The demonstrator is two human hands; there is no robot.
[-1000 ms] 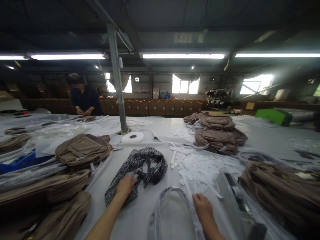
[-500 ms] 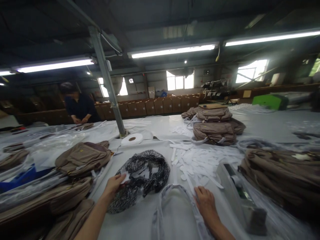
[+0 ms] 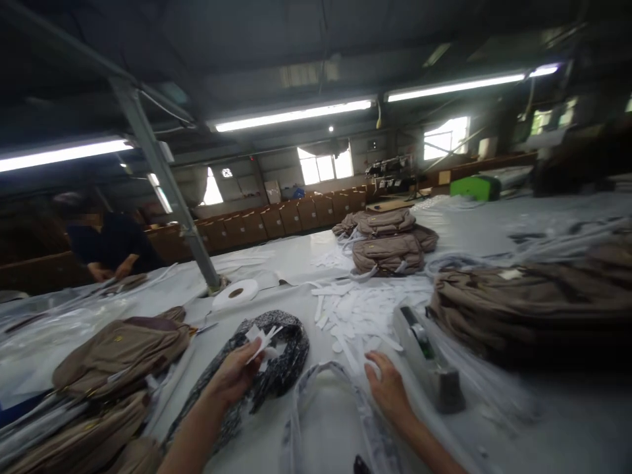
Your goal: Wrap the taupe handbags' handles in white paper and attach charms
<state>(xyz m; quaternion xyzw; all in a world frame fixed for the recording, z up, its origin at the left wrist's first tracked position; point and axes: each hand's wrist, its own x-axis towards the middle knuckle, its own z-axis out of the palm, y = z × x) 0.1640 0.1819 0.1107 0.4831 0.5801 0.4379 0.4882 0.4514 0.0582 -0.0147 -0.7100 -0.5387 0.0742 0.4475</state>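
Note:
My left hand [image 3: 236, 376] pinches a few white paper strips [image 3: 266, 337] over a black-and-white speckled fabric bundle [image 3: 293, 332], which lies crumpled with a hollow in its middle. My right hand [image 3: 388, 385] hovers with fingers curved and thumb apart, holding nothing. Just beyond it spreads a loose heap of white strips [image 3: 368, 306]. Between my hands, a strap loop in a pale wrapping [image 3: 328, 367] arches up from the near edge. A grey tape dispenser [image 3: 429, 365] stands to the right of my right hand.
Brown bags lie at left [image 3: 121, 349], far centre [image 3: 388, 253] and right [image 3: 533, 296]. A white roll [image 3: 236, 293] rests by a metal post [image 3: 175, 197]. Clear plastic covers the table's left side. A co-worker [image 3: 111, 243] stands at far left, behind the table.
My view has turned right and tilted. My left hand has lifted white strips, now showing above the speckled bundle. My right hand's fingers have come apart, off the white strip they were at.

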